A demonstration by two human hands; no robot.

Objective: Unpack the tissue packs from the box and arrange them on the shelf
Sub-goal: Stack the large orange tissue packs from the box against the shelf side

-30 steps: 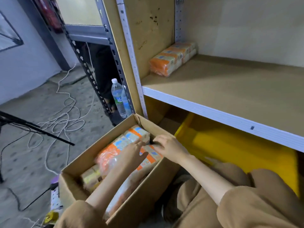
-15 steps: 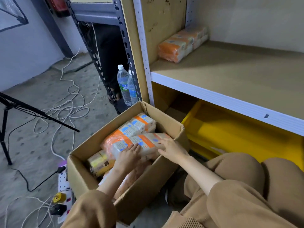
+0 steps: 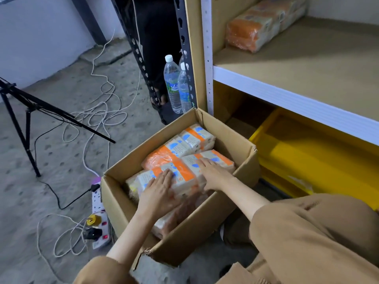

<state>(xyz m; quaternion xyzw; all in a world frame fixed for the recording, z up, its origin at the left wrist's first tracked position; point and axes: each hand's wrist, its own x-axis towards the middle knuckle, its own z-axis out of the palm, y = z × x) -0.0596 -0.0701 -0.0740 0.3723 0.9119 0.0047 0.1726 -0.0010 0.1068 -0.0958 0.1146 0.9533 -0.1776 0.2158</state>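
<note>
An open cardboard box point(image 3: 231, 138) stands on the floor beside the shelf. It holds several orange-and-white tissue packs. My left hand point(image 3: 159, 192) and my right hand point(image 3: 213, 173) grip the near pack point(image 3: 184, 173), which is raised a little above the others. A second pack point(image 3: 180, 146) lies behind it in the box. More packs show underneath. One tissue pack point(image 3: 264, 23) lies at the back left of the wooden shelf board point(image 3: 317, 64).
Two water bottles point(image 3: 174, 83) stand beside the shelf post point(image 3: 207, 58). A yellow bin point(image 3: 307, 152) sits under the shelf. A power strip point(image 3: 98, 214), loose cables and a tripod leg point(image 3: 20, 128) lie on the floor to the left. My knees are at lower right.
Both hands have closed on the near pack and raised it slightly in the box. The view has tilted down and nearer to the box.
</note>
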